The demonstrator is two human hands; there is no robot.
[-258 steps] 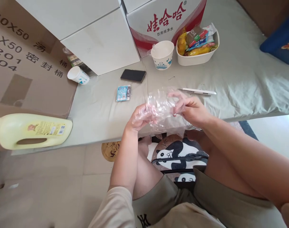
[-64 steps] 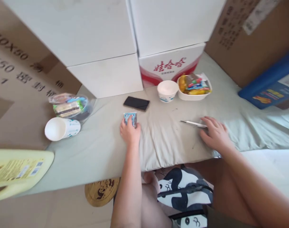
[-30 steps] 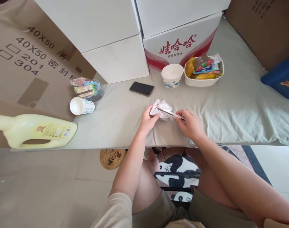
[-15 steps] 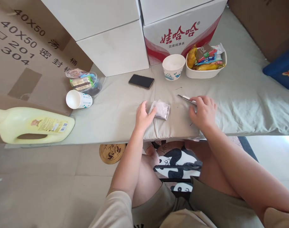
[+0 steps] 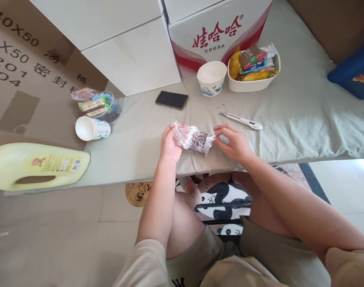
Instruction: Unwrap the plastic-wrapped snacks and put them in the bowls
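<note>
A small clear plastic packet [image 5: 186, 135], crinkled and see-through, shows a dark printed piece at its right part; what that piece is I cannot make out. My left hand [image 5: 170, 146] is closed on the packet's left end. At its right corner, the thumb and fingertips of my right hand [image 5: 234, 142] pinch the plastic edge. Beyond my right hand a white utility knife [image 5: 243, 120] lies on the cloth, its tip toward the left. A short dark thread-like scrap [image 5: 220, 106] lies behind the knife tip.
Farther back are a black phone [image 5: 172, 99], a paper bowl [image 5: 211, 79] and a white tub [image 5: 253, 85] of wrapped snacks. On the left sit a tipped paper cup [image 5: 93, 128], a clear bowl of snacks [image 5: 95, 104] and a yellow jug [image 5: 59, 161]. Cartons [image 5: 134, 59] stand behind.
My right hand has let go of the utility knife and moved left to the packet. My left hand now grips the packet, which has been lifted and turned, showing its dark part.
</note>
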